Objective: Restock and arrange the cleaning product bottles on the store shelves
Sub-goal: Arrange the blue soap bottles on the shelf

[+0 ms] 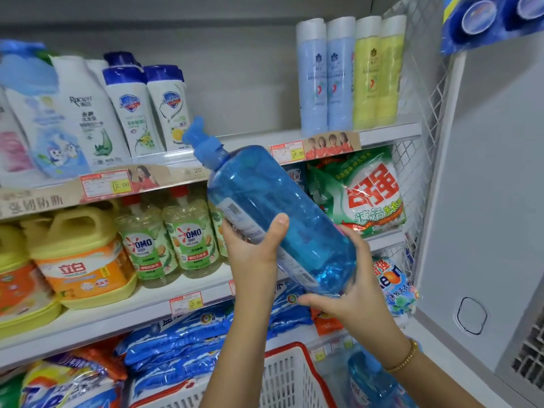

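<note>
From the head camera, both hands hold 1 large blue pump bottle (276,213) in the air in front of the store shelves, level with the middle shelf (147,298). The left hand (253,254) wraps the bottle's labelled side, thumb pressed across the front and fingers curled behind. The right hand (350,287) cups the base from below and from the right, fingers spread along the far side.

What could go wrong: the bottle is full of liquid and looks heavy, and the plastic is smooth, so a loosened left thumb could let it slide down through the palms towards the white basket (291,375) below. The pump head (200,139) sits just in front of the upper shelf's edge strip (182,172); pushing the bottle forward at this tilt could knock that strip or the price tags. Swinging it left could topple the OMO bottles (188,234), which stand close together near the shelf front.

The bottle's long axis runs diagonally, from the base at lower right to the pump at upper left. The pump points up and left, towards the white Safeguard bottles (147,110) on the upper shelf. It is tilted well off upright and needs standing up before it can be set down. A second blue bottle (374,381) lies lower right, near the basket.
</note>
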`<state>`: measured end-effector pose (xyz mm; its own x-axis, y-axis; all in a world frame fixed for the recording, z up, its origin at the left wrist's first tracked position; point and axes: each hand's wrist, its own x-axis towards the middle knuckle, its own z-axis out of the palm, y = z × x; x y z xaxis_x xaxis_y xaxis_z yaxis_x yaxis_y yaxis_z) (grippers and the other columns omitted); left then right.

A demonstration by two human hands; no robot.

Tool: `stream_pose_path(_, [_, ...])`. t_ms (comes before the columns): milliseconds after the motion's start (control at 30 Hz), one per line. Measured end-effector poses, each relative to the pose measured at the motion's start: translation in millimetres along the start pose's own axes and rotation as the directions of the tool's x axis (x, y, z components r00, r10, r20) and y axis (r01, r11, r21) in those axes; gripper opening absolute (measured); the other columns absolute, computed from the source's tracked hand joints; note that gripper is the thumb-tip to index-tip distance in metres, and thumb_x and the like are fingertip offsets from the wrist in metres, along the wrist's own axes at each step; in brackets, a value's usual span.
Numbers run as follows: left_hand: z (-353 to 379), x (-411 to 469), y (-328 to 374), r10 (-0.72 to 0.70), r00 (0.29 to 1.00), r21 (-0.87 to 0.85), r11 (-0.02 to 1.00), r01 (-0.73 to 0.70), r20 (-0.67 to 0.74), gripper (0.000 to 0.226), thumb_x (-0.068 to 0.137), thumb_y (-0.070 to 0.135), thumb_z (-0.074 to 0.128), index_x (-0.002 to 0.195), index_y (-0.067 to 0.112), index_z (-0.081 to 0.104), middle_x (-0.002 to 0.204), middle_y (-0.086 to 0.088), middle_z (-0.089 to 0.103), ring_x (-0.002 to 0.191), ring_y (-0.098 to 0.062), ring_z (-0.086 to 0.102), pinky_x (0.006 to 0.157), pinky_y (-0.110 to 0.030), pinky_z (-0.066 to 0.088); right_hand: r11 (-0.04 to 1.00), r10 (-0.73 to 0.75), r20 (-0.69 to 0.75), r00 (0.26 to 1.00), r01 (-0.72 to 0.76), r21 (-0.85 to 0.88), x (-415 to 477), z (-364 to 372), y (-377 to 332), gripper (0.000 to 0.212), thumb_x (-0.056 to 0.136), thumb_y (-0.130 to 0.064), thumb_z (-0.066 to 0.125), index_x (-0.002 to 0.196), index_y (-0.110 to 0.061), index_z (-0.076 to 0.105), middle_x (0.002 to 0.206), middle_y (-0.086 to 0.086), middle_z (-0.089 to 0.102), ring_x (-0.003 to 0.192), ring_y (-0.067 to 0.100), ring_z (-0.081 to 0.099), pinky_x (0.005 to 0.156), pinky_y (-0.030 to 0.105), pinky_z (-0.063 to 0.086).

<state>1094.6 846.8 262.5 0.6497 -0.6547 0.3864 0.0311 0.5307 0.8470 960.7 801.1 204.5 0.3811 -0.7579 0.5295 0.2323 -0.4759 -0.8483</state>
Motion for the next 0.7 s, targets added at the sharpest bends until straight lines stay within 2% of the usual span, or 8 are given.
stream_pose_path(133, [-9, -4, 3, -0.019, 0.998, 0.060, 0.998, 0.014, 0.068, 0.090, 0.053, 0.028, 0.086, 0.133, 0.020, 0.045, 0.116, 0.008, 0.067, 0.102, -0.006, 0.067, 0.080, -0.025, 0.057, 0.998, -0.020, -0.048, 0.999, 0.017, -0.065, 2, -3, -1, 0.088, 0.056, -0.020, 0.091, 0.126, -0.039, 0.042, 0.118, -0.035, 0.052, 0.114, -0.006, 0.054, 0.086, 0.010, 0.047])
stream_pose_path(267, [-34, 7, 4, -0.135, 0.956, 0.123, 0.987, 0.105, 0.261, 0.077, 0.052, 0.032, 0.082, 0.121, 0.010, 0.054, 0.113, -0.004, 0.070, 0.107, -0.021, 0.066, 0.092, -0.042, 0.055, 0.990, 0.097, 0.097, 0.991, -0.106, 0.095, 6, -26, 3, 0.088, 0.047, -0.034, 0.087, 0.127, -0.035, 0.050, 0.118, -0.018, 0.063, 0.111, 0.005, 0.061, 0.080, 0.020, 0.054])
stream_pose_path(367, [-39, 6, 5, -0.173, 0.915, 0.146, 0.981, 0.127, 0.363, 0.086, 0.051, 0.023, 0.084, 0.127, 0.011, 0.046, 0.115, -0.009, 0.068, 0.108, -0.029, 0.065, 0.087, -0.038, 0.056, 0.772, 0.266, 0.328, 0.907, -0.404, 0.491, 4, -32, 26, 0.102, 0.040, -0.023, 0.096, 0.132, -0.017, 0.052, 0.122, 0.011, 0.065, 0.111, 0.028, 0.063, 0.081, 0.036, 0.057])
stream_pose_path(467, [-30, -7, 10, -0.072, 0.952, 0.196, 0.981, 0.012, 0.299, 0.089, 0.048, 0.027, 0.087, 0.128, 0.021, 0.047, 0.114, 0.001, 0.069, 0.105, -0.017, 0.067, 0.079, -0.027, 0.057, 0.626, 0.289, 0.371, 0.882, -0.468, 0.624, 1, -27, 40, 0.084, 0.045, -0.022, 0.097, 0.120, -0.006, 0.065, 0.122, 0.018, 0.064, 0.110, 0.029, 0.063, 0.081, 0.036, 0.056])
stream_pose_path(533, [-21, -12, 15, -0.008, 0.976, 0.225, 0.973, -0.042, 0.218, 0.086, 0.051, 0.024, 0.090, 0.127, 0.025, 0.048, 0.114, 0.006, 0.068, 0.102, -0.008, 0.066, 0.078, -0.024, 0.057, 0.665, 0.299, 0.300, 0.906, -0.424, 0.616, 5, -20, 35, 0.094, 0.047, -0.031, 0.096, 0.129, -0.007, 0.057, 0.127, 0.017, 0.062, 0.115, 0.028, 0.061, 0.083, 0.035, 0.056])
stream_pose_path(567, [-16, -11, 18, 0.006, 0.985, 0.241, 0.969, -0.048, 0.171, 0.085, 0.054, 0.020, 0.092, 0.127, 0.026, 0.048, 0.114, 0.009, 0.066, 0.101, -0.003, 0.065, 0.078, -0.022, 0.057, 0.745, 0.268, 0.247, 0.931, -0.363, 0.560, 7, -16, 30, 0.098, 0.049, -0.034, 0.094, 0.134, -0.012, 0.050, 0.129, 0.013, 0.061, 0.118, 0.026, 0.059, 0.086, 0.035, 0.055])
stream_pose_path(633, [-9, -6, 26, 0.029, 0.996, 0.281, 0.958, -0.052, 0.085, 0.083, 0.059, 0.018, 0.090, 0.128, 0.028, 0.045, 0.115, 0.014, 0.063, 0.097, 0.004, 0.064, 0.078, -0.022, 0.057, 0.943, 0.172, 0.136, 0.976, -0.203, 0.264, 9, -5, 19, 0.097, 0.054, -0.032, 0.089, 0.138, -0.027, 0.041, 0.131, -0.004, 0.059, 0.122, 0.016, 0.056, 0.096, 0.036, 0.051])
stream_pose_path(700, [-1, 0, 32, 0.049, 0.998, 0.292, 0.955, -0.057, 0.034, 0.082, 0.061, 0.021, 0.089, 0.128, 0.030, 0.043, 0.114, 0.016, 0.062, 0.095, 0.002, 0.065, 0.079, -0.026, 0.057, 0.992, 0.087, 0.082, 0.993, -0.094, 0.081, 6, 7, 11, 0.100, 0.053, -0.028, 0.085, 0.140, -0.032, 0.034, 0.129, -0.021, 0.056, 0.121, 0.000, 0.052, 0.095, 0.021, 0.048])
